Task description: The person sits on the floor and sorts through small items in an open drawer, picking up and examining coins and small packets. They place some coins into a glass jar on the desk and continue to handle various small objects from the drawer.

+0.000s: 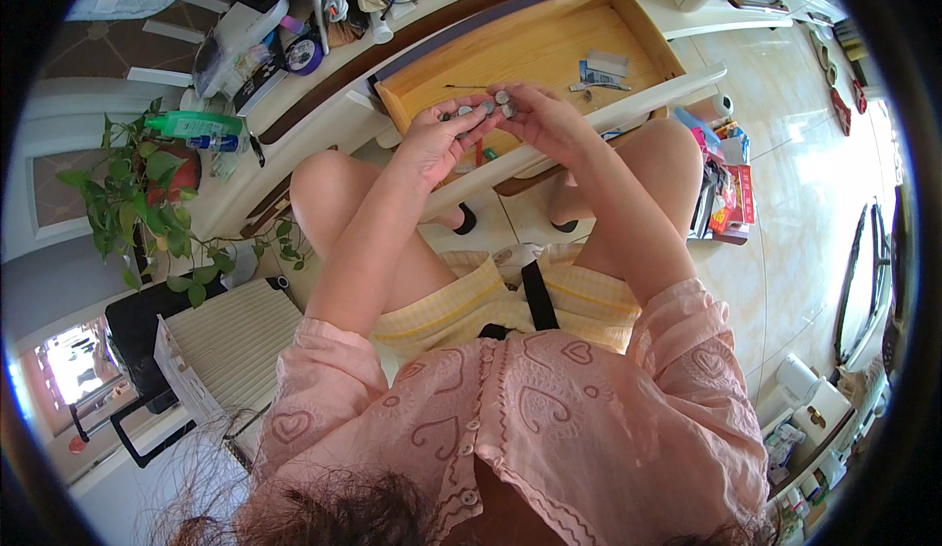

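Above the front edge of a pulled-out wooden drawer (pixel 549 41), my two hands are close together, their fingertips meeting. My left hand (pixel 449 137) is closed around several small silvery coins (pixel 488 107), with thumb laid over them. Against more of these round coins, my right hand (pixel 538 122) pinches with its fingers bent inward. Some coins are partly hidden by the fingers. Inside the drawer lie a small blue-and-white box (pixel 603 65), a white tube (pixel 600 86) and a thin dark stick (pixel 465 86).
A cabinet top holds a roll of purple tape (pixel 303 53) and assorted clutter. To the left are a green bottle (pixel 191 124) and a trailing potted plant (pixel 147 183). On the floor at right sits a box of colourful packages (pixel 724 188). My knees flank the drawer.
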Available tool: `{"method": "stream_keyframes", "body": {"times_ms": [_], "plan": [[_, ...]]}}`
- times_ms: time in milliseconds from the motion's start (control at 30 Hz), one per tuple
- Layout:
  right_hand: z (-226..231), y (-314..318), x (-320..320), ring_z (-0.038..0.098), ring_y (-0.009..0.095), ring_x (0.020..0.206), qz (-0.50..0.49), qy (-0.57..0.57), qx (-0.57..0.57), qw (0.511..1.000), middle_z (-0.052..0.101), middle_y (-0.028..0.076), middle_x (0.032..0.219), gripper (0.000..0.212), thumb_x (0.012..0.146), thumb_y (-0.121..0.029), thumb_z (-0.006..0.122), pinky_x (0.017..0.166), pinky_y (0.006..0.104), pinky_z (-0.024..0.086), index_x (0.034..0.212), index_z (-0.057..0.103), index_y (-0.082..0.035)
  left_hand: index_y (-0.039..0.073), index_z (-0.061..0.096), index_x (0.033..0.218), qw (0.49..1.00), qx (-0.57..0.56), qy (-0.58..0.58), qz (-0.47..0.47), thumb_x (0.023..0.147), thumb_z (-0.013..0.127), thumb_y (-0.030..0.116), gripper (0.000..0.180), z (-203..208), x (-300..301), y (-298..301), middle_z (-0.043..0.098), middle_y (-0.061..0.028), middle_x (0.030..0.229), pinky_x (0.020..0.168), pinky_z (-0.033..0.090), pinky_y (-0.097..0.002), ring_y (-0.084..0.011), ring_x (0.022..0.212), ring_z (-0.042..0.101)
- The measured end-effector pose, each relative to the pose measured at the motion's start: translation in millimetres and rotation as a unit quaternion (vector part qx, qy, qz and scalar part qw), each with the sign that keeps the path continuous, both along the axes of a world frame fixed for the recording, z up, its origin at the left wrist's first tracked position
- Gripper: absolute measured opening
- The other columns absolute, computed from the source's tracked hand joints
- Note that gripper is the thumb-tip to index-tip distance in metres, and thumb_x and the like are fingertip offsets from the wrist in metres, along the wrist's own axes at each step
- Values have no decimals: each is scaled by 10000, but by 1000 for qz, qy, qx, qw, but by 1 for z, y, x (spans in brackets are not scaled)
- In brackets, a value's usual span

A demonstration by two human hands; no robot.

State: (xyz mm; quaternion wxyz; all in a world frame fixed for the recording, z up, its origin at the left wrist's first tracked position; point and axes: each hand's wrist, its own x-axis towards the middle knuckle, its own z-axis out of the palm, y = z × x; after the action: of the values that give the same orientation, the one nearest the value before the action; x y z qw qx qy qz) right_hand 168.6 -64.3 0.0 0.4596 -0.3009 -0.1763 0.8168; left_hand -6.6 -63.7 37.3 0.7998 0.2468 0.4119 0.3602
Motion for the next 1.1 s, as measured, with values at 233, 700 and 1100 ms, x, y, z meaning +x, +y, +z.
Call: {"method": "stream_keyframes", "body": {"times_ms": [233, 700, 1100], "plan": [[-4, -1, -6, 555, 155, 864, 28, 16, -18, 999, 557, 78, 967, 244, 906, -168, 441, 790, 302, 486, 1053, 512, 13, -55, 525, 1038, 997, 1, 80, 22, 800, 606, 41, 269, -2, 3, 0, 588, -141, 997, 821, 498, -230, -190, 908, 601], [2, 0, -2, 551, 174, 841, -5, 29, -50, 998, 546, 179, 1069, 284, 928, -171, 367, 798, 297, 484, 1014, 492, 68, -66, 524, 1028, 1000, 12, 1, -15, 811, 561, -12, 226, 1, -1, 1, 576, -155, 1028, 847, 481, -212, -189, 956, 581], [5, -6, -8, 582, 133, 849, 89, -87, 108, 986, 581, 80, 981, 316, 858, -168, 566, 760, 228, 463, 1079, 493, 45, -20, 562, 994, 999, 6, 47, 7, 850, 537, 81, 178, -1, 1, 0, 572, -85, 1012, 856, 479, -287, -177, 934, 572]]}}
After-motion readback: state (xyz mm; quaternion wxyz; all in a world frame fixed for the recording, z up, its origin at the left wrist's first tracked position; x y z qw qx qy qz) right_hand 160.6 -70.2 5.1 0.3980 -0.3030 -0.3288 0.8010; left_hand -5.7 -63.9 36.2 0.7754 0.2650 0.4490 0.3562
